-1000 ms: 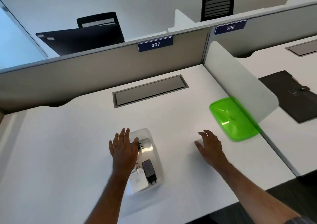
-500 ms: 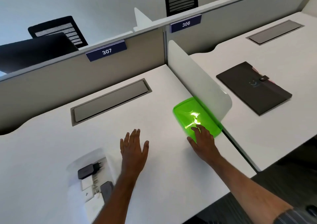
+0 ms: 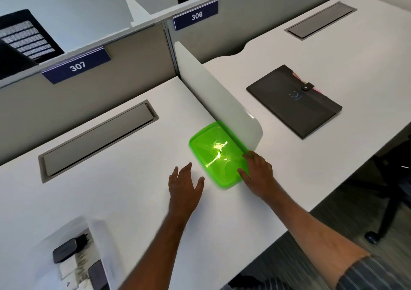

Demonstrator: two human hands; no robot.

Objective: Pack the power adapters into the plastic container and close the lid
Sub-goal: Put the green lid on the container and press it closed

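A translucent green lid (image 3: 214, 154) lies flat on the white desk beside the curved white divider. My right hand (image 3: 258, 173) rests on the lid's near right edge, fingers curled over its rim. My left hand (image 3: 184, 184) hovers open just left of the lid, holding nothing. The clear plastic container (image 3: 97, 234) sits at the bottom left, blurred, without a lid. Inside it lie a dark power adapter (image 3: 66, 249) with prongs, a white adapter and another dark one (image 3: 96, 275).
A white divider panel (image 3: 213, 96) stands right behind the lid. A grey cable hatch (image 3: 97, 140) is set into the desk (image 3: 133, 200) farther back. A dark folder (image 3: 293, 100) lies on the neighbouring desk to the right.
My view swung right. My left hand left the container and moved toward the lid. My right hand reached the lid and now grips its near right edge.
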